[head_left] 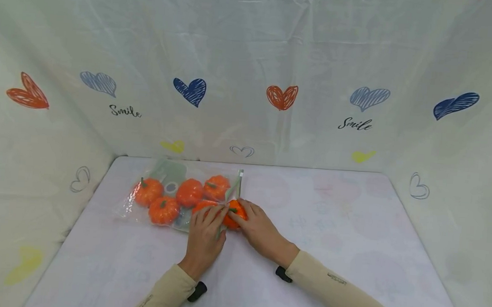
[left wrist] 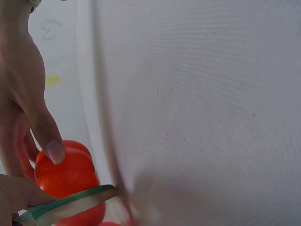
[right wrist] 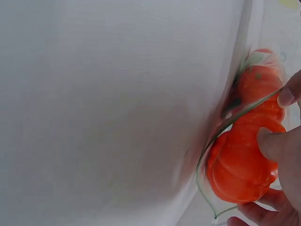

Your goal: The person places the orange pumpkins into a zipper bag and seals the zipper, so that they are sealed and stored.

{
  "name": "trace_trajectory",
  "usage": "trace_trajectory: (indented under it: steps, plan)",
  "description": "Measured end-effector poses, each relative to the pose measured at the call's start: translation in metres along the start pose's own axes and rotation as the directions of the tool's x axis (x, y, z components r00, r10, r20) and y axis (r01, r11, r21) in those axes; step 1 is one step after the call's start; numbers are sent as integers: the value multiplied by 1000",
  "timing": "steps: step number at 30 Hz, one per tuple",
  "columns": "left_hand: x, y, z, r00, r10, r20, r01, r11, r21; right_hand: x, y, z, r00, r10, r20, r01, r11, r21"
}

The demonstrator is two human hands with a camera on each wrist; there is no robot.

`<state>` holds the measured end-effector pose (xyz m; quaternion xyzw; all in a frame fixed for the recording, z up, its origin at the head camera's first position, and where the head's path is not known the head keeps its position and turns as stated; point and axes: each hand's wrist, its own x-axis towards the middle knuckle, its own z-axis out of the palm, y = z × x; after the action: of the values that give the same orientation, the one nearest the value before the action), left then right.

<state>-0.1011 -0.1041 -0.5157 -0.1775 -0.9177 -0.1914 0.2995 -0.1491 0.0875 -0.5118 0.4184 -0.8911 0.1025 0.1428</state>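
A clear zip bag (head_left: pixel 169 169) with a green edge lies at the back left of the table, several small orange toy pumpkins (head_left: pixel 163 210) inside it. My left hand (head_left: pixel 205 241) pinches the bag's edge at its right-hand mouth; the green strip (left wrist: pixel 77 200) runs out from between the fingers in the left wrist view. My right hand (head_left: pixel 263 233) grips another small pumpkin (right wrist: pixel 240 162) right at the mouth, thumb on one side and fingers on the other. This pumpkin overlaps the bag's opening in the right wrist view.
The white-covered table (head_left: pixel 330 235) extends to the right and toward the front. A pale curtain (head_left: pixel 241 43) printed with hearts and the word Smile stands behind it and along both sides.
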Motion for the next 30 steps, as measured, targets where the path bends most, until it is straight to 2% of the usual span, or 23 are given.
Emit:
trace_trajectory:
  steps: [8, 12, 17, 20, 23, 26, 28, 30]
  plan:
    - [1, -1, -2, 1000, 19, -23, -19, 1000, -11, 14, 0, 10, 998, -68, 3, 67, 997, 26]
    - [0, 0, -3, 1000, 21, -21, -21, 1000, -2, 19, 2, 15, 995, -94, 31, 93, 995, 37]
    - [0, 0, -4, 1000, 20, -11, -20, 1000, 2, 18, 4, 15, 992, -76, 101, 65, 992, 111]
    - [0, 0, -4, 1000, 17, -7, -17, 1000, 2, 15, 7, 13, 991, -74, 114, 54, 984, 167]
    - [0, 0, -3, 1000, 14, -10, -14, 1000, -7, 10, 12, 12, 993, -99, 58, 85, 975, 207]
    - [-1, 0, -3, 1000, 18, -18, -18, 1000, -14, 4, 17, 12, 994, -96, -50, 104, 973, 205]
    - [-1, 0, -3, 1000, 19, -20, -19, 1000, -16, 0, 20, 11, 994, -54, -99, 72, 980, 188]
    - [0, 0, -2, 1000, 18, -22, -19, 1000, -16, -3, 22, 11, 994, 2, -110, 16, 987, 161]
